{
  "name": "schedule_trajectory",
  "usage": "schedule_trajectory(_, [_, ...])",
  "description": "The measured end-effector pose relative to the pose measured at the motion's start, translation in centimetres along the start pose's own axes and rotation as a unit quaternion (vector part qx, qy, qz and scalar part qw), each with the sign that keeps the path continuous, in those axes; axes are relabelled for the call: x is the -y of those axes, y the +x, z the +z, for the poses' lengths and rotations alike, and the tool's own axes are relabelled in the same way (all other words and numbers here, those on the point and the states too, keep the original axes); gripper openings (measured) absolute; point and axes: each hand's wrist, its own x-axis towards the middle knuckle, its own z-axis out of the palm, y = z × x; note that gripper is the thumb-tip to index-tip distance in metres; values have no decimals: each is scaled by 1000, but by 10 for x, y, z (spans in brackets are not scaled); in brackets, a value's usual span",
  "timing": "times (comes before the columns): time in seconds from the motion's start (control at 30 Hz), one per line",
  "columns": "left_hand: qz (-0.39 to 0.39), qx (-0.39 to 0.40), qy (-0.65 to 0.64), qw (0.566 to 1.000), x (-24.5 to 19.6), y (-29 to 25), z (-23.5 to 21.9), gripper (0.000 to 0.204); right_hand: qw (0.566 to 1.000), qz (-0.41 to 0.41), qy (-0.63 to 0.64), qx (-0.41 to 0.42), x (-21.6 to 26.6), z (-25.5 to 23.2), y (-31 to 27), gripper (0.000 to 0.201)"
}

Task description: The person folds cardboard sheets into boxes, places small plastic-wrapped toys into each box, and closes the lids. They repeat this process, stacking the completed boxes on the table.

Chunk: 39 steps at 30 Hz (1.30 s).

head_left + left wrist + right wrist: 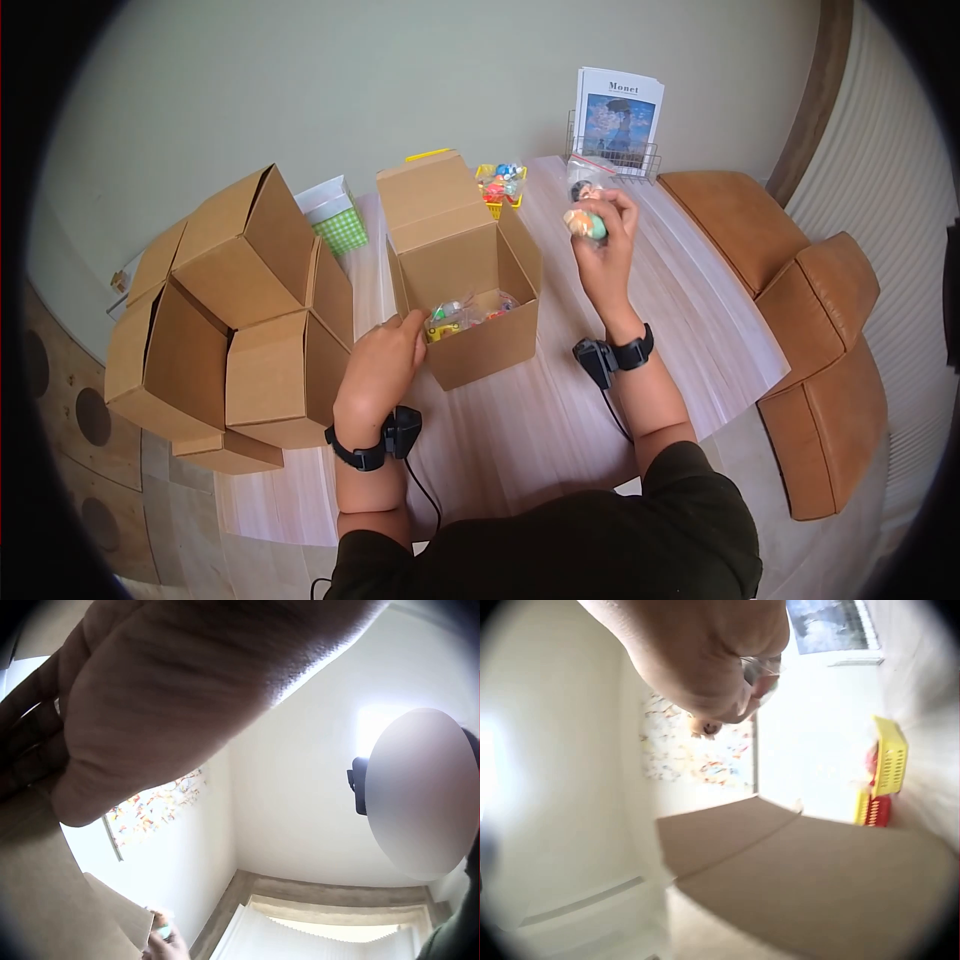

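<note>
My right hand [607,255] is raised over the table, right of the open cardboard box [487,347]. It pinches small toy figurines [584,224], one with orange and green parts. Just above the fingers shows a dark-haired figurine in a clear zip bag [590,166] with a red strip. In the right wrist view the fingers hide most of them, though a small face [707,727] peeks out. My left hand [380,365] grips the box's near left rim with its fingertips. Inside that box lie several bagged colourful toys [470,315].
Large open cartons [265,365] crowd the left side, with a green-checked box [343,230] behind them. Behind the open box stands a yellow basket [496,209] of toys. A wire rack [640,160] holds a Monet print at the back. Brown leather chairs [735,220] stand to the right.
</note>
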Motion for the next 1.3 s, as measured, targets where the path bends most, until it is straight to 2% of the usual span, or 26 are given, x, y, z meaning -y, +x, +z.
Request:
schedule_trajectory(0.07, [10, 1, 4, 1000, -2, -2, 1, 24, 996, -89, -10, -11, 32, -6, 0, 34])
schedule_trajectory(0.17, [20, 6, 4, 1000, -7, -6, -1, 26, 982, -139, 73, 110, 60, -1, -12, 35])
schedule_trajectory(0.27, [21, 31, 4, 999, -9, -8, -3, 32, 920, -242, 0, 308, 65, 5, -17, 44])
schedule_trajectory(0.37, [-5, 56, -10, 998, -18, -5, -11, 49, 891, -167, -90, 413, 77, 2, -24, 53])
schedule_trajectory(0.4, [-19, 63, -17, 998, -22, -4, -13, 57, 895, -138, -102, 412, 78, 0, -23, 59])
schedule_trajectory(0.5, [-13, 7, -70, 997, -24, -5, -16, 80, 914, -163, -75, 365, 77, -8, -16, 51])
schedule_trajectory(0.6, [-7, -29, -102, 994, -23, -4, -14, 90, 927, -183, -23, 328, 69, -16, -6, 40])
schedule_trajectory(0.7, [39, -65, -104, 992, -19, 0, -11, 91, 967, -180, -8, 178, 54, -22, 2, 29])
schedule_trajectory(0.8, [51, -51, -135, 988, -19, 3, -7, 81, 990, 25, 115, 82, 26, -14, -2, 24])
schedule_trajectory(0.87, [57, -6, -134, 989, -20, 6, -9, 70, 962, 171, 196, 79, -14, 9, -15, 28])
schedule_trajectory(0.9, [62, 16, -132, 989, -21, 8, -11, 65, 938, 242, 236, 75, -28, 18, -22, 30])
schedule_trajectory(0.93, [62, -5, -141, 988, -24, 10, -9, 43, 896, 317, 287, 119, -32, 22, -27, 34])
schedule_trajectory(1.0, [78, -5, -155, 985, -11, 15, 1, 32, 780, 452, 381, 203, -39, 31, -34, 44])
schedule_trajectory(1.07, [71, -20, -178, 981, -3, 19, 8, 20, 757, 455, 412, 226, -22, 36, -31, 58])
schedule_trajectory(1.2, [97, -10, -190, 977, 10, 25, 12, 19, 726, 475, 426, 255, -24, 44, -32, 82])
schedule_trajectory(1.27, [106, -9, -183, 977, 13, 26, 13, 22, 759, 424, 429, 245, -35, 50, -37, 85])
schedule_trajectory(1.3, [78, 0, -195, 978, 12, 27, 12, 28, 775, 398, 429, 240, -41, 52, -40, 88])
